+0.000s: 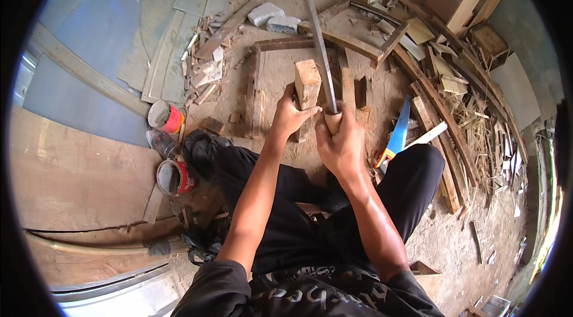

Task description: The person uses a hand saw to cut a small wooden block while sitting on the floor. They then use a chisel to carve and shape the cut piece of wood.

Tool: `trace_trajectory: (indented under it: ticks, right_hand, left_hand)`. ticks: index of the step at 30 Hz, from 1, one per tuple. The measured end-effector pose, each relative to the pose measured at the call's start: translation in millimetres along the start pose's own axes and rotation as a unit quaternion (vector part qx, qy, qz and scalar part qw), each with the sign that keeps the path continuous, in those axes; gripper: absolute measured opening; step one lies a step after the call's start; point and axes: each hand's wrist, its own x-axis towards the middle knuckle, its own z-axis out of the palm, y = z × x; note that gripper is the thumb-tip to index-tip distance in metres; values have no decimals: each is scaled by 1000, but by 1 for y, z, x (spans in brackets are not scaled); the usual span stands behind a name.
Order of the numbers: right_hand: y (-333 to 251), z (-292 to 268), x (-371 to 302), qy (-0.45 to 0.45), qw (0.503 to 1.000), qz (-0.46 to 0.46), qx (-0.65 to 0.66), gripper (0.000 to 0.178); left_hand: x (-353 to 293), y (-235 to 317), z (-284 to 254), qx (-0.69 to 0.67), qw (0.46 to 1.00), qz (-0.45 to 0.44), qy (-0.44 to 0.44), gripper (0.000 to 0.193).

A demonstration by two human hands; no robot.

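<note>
My left hand is closed around an upright, squared wooden block. My right hand grips a long tool by its pale wooden handle. The tool's long, narrow metal blade points away from me, just to the right of the block and close beside it. Whether blade and block touch, I cannot tell. Near my right knee lies a hand saw with a blue blade and an orange-yellow handle.
A wooden frame lies on the floor ahead. Beyond it are grey masonry lumps. Long beams and scrap wood curve along the right. Red paint tins stand at left, above a broom. A wooden board occupies the far left.
</note>
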Motion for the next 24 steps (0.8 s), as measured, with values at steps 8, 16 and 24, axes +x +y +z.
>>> trace_trajectory:
  ticks: [8,16,24]
  right_hand:
    - [15,10,-5,23,1000,-9,-9,32]
    - [50,7,-7,-80,985,123,95,33]
    - [56,18,-22,12,1000,22,-9,32]
  left_hand:
    - [-4,6,4,-10,1000,-11,6,68]
    - [-6,7,4,-22,999,8,-22,65]
    - [-8,3,8,-17,999,7,-27,66]
